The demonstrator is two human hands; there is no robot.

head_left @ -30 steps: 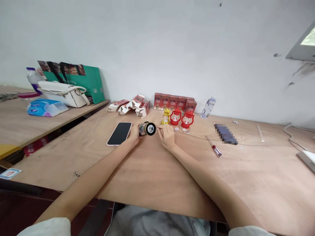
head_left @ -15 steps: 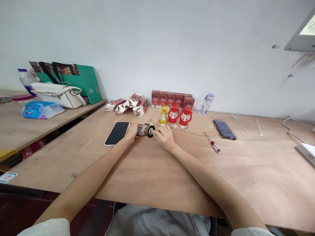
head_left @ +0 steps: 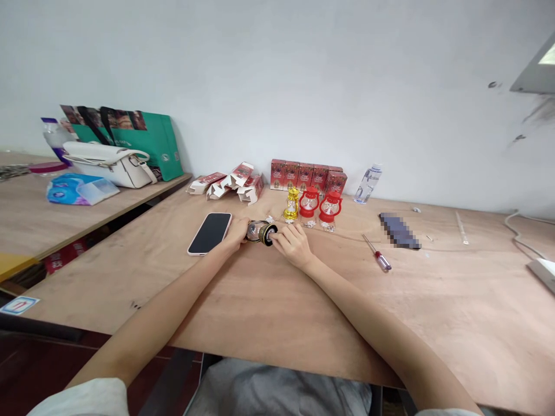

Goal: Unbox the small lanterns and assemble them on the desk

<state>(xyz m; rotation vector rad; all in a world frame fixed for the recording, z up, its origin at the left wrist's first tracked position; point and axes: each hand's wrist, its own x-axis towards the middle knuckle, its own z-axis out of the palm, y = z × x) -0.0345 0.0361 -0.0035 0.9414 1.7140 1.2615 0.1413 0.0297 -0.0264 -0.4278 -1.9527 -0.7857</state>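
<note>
My left hand (head_left: pixel 237 232) is closed on the top end of a small dark bronze lantern (head_left: pixel 256 230), which lies on its side with its base turned to the right. At that base, the fingers of my right hand (head_left: pixel 293 245) are pinched together; whatever is between them is too small to make out. Behind my hands stand a gold lantern (head_left: pixel 291 204) and two red lanterns, one in the middle (head_left: pixel 309 203) and one at the right (head_left: pixel 330 207). Small pale pieces lie in front of them. A phone (head_left: pixel 210 233) lies left of my left hand.
Red boxes (head_left: pixel 299 175) stand upright by the wall, with opened boxes (head_left: pixel 245 180) heaped to their left. A clear bottle (head_left: pixel 368 184) stands at the back. To the right lie a screwdriver (head_left: pixel 378 254) and a dark blurred-out object (head_left: pixel 399 231). A white handbag (head_left: pixel 110 163) rests on the left table.
The whole view has shifted slightly to the right. My hands stay at the lantern, its base now tilted a little differently. Nothing has been let go.
</note>
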